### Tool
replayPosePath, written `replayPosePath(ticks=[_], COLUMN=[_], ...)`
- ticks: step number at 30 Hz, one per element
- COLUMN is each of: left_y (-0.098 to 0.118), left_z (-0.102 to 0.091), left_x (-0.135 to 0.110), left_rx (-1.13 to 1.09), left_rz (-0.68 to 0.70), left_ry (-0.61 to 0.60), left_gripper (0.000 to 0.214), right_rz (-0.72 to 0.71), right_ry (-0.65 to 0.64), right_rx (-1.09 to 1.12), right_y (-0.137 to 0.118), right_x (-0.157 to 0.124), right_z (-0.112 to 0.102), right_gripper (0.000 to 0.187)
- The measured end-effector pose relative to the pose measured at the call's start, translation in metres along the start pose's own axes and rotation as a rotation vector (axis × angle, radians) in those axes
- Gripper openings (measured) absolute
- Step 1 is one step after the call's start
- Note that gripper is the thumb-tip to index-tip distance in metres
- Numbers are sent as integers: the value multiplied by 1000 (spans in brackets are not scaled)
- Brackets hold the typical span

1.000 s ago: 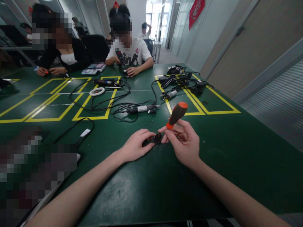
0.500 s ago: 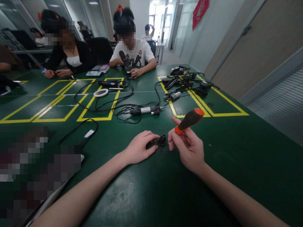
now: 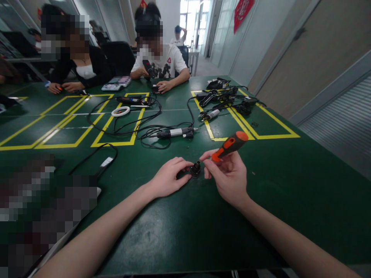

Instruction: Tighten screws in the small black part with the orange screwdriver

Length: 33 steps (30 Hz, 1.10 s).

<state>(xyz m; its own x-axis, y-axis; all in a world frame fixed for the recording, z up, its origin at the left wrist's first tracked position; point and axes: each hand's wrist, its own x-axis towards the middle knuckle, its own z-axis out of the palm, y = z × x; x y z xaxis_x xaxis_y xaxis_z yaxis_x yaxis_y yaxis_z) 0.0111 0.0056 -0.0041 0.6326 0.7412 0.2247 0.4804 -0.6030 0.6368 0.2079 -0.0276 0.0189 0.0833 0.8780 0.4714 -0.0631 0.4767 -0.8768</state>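
Observation:
On the green table (image 3: 162, 239), a small dark part with a round base and a narrow upright neck (image 3: 196, 170) stands between my hands. My left hand (image 3: 169, 178) grips its left side with thumb and fingers. Just to the right, my right hand (image 3: 230, 175) holds a screwdriver (image 3: 232, 144) with an orange and black handle. The handle tilts up and to the right, and its shaft is hidden by the hand. My right forefinger and thumb reach toward the top of the dark part; whether they pinch something small is too fine to make out.
Beyond my hands lie a silver and black electric screwdriver (image 3: 175, 133) with coiled cable, a white ring (image 3: 120, 111), and a heap of black cables and tools (image 3: 223, 96). A cable with a white label (image 3: 107, 161) runs at left. Two people sit across the table.
My right forefinger has come in toward the top of the dark part. The screwdriver handle has turned, showing more orange. My left hand keeps its grip. The whole view has shifted slightly.

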Motion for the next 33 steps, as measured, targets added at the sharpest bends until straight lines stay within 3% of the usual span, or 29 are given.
replayPosePath(ticks=[3, 6, 14, 22, 28, 33], left_y=[0, -1, 1, 1, 1, 2], left_z=[0, 1, 0, -1, -1, -1], left_x=[0, 0, 0, 0, 0, 0], left_rx=[0, 3, -2, -5, -2, -3], left_rz=[3, 7, 0, -4, -11, -11], left_ry=[0, 6, -3, -6, -6, -6], left_gripper=[23, 23, 23, 24, 22, 26], right_rz=[-4, 7, -38, -72, -78, -78], right_ry=[2, -6, 86, -36, -47, -82], right_rx=[-121, -187, -60, -184, -164, -91], right_y=[0, 0, 1, -2, 5, 6], right_x=[-1, -1, 3, 1, -1, -2], right_z=[-4, -7, -5, -8, -8, -7], right_gripper=[13, 19, 34, 14, 33, 31])
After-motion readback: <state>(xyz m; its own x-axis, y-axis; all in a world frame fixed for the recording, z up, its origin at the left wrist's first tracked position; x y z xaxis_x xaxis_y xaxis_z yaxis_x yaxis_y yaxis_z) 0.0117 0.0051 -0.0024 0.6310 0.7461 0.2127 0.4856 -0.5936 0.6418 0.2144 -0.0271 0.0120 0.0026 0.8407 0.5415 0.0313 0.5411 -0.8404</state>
